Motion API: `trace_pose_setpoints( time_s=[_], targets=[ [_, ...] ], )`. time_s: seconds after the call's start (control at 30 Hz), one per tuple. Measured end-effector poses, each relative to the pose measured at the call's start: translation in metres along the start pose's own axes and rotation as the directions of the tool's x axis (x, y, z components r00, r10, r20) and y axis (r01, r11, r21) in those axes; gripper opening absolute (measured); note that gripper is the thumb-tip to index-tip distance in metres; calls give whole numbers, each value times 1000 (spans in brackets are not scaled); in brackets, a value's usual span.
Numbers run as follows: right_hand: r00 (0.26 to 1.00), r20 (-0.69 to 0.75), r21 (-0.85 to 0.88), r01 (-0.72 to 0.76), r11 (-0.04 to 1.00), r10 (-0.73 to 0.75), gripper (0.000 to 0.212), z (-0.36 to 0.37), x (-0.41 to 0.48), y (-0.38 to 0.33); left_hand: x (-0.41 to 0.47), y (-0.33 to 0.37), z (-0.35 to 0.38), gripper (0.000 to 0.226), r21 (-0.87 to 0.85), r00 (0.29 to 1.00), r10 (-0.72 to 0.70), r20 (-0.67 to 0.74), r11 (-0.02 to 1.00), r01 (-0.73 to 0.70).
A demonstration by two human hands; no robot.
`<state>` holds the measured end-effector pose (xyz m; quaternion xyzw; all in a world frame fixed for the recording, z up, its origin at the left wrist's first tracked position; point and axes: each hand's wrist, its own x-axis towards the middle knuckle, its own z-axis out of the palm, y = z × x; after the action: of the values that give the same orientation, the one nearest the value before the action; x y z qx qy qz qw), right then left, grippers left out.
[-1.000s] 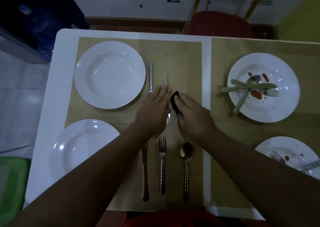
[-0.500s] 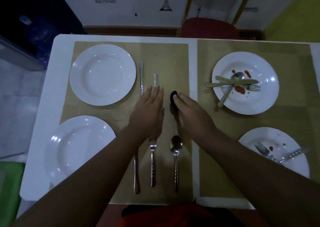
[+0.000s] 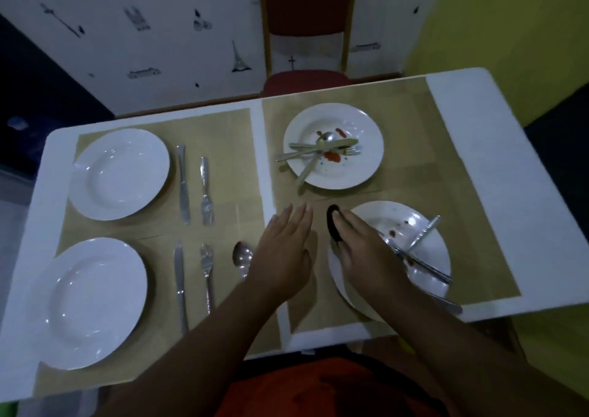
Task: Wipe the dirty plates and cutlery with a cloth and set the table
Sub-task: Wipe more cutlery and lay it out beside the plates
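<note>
Right hand [image 3: 366, 251] apparently pinches dark cloth [image 3: 333, 222]; left hand [image 3: 283, 251] spread flat.

Both hands [image 3: 283, 257] now beside stained plate [image 3: 411, 225].

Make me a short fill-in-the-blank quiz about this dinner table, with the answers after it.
1. The right hand holds a dark cloth over the near ___ plate.
2. The left hand is flat, holding ___.
3. The far stained plate carries a spoon, a fork and a ___.
4. The number of clean white plates on the left is ___.

Answers: stained; nothing; knife; two
</note>
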<state>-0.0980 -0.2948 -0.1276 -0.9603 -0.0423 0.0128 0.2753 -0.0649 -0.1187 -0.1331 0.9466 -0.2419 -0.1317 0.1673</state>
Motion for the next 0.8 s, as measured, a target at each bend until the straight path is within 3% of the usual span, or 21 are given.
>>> trace_pose_setpoints(
  time_s=[0.17, 0.27, 0.37, 0.57, 0.7, 0.8],
  targets=[
    [987, -30, -1, -158, 987, 158, 54, -19, -57, 56, 9, 51, 29, 61, 57, 992, 99, 79, 993, -104],
    [973, -74, 23, -215, 976, 216, 56, -30, -80, 73, 26, 73, 39, 46, 101, 991, 126, 33, 987, -129],
    [958, -100, 83, -261, 962, 269, 56, -41, -91, 82, 46, 88, 41, 46, 207, 986, 163, 27, 964, -165],
    [924, -138, 165, -334, 928, 357, 55, -48, -104, 82, 75, 82, 36, 41, 371, 972, 174, 156, 902, -221],
    [915, -175, 180, -333, 926, 363, 56, -38, -107, 72, 76, 73, 21, 39, 309, 957, 167, 237, 921, -237],
    [909, -207, 203, -323, 924, 363, 55, -32, -105, 65, 71, 66, 8, 26, 157, 922, 90, 378, 975, -159]
  ],
)
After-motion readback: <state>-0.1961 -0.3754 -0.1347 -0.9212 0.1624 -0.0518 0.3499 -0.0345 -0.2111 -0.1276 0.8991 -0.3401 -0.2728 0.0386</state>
